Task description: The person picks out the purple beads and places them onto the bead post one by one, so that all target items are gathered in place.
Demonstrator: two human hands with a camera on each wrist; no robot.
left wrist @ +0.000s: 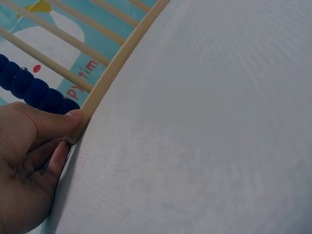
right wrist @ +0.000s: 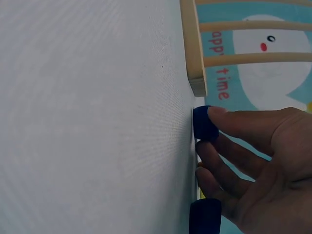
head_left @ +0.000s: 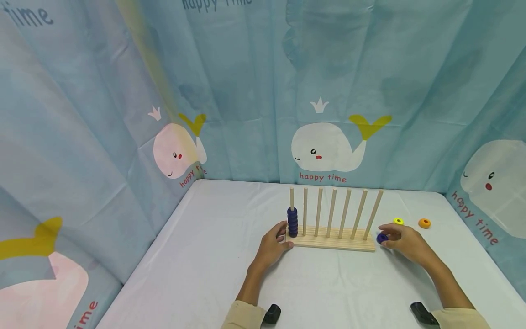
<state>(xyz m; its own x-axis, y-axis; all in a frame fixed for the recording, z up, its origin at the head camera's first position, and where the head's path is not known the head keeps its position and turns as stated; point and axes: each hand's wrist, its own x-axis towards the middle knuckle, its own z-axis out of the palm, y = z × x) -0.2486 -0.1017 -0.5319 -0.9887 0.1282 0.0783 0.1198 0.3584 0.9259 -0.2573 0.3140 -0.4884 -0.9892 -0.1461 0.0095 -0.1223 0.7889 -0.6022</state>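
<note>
A wooden rack [head_left: 328, 245] with several upright pegs stands on the table. Dark blue beads [head_left: 292, 223] are stacked on its leftmost peg, and the other pegs are bare. My left hand [head_left: 271, 246] holds the left end of the base, thumb at the front edge in the left wrist view. Off the base's right end, my right hand [head_left: 404, 242] pinches a single dark blue bead [right wrist: 204, 123] between thumb and finger, at the tabletop. Another blue bead [right wrist: 205, 217] lies near that hand's lower fingers in the right wrist view; the head view does not show it.
Beyond the right hand lie a yellow bead [head_left: 398, 221] and an orange bead [head_left: 424, 223]. A white cloth [head_left: 197, 256] covers the table. Blue curtains [head_left: 246, 91] with whale prints hang behind and at both sides.
</note>
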